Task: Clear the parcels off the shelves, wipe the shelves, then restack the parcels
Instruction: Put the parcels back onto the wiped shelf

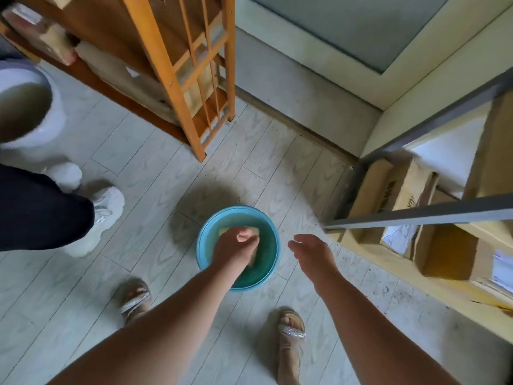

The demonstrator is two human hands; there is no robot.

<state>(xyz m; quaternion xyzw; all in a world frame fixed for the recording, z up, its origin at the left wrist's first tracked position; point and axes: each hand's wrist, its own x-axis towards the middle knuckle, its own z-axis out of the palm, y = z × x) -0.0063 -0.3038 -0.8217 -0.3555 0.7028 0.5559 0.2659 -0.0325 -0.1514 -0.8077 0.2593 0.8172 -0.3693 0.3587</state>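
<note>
Our left hand point(236, 247) grasps the sponge point(226, 231) in the basin point(205, 240); right hand point(312, 252) hangs released. We should wring thoroughly, so shelves aren't soaked.

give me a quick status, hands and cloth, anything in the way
Left hand grips yellow cloth in blue basin on floor. Right hand open, hovering beside basin. Parcels sit on right shelf. Nothing blocking basin.

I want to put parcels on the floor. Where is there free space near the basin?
Bare floor lies between the blue basin and the wooden rack, and left of the basin toward the white shoe. Right of it, the shelf with cardboard parcels crowds in.
</note>
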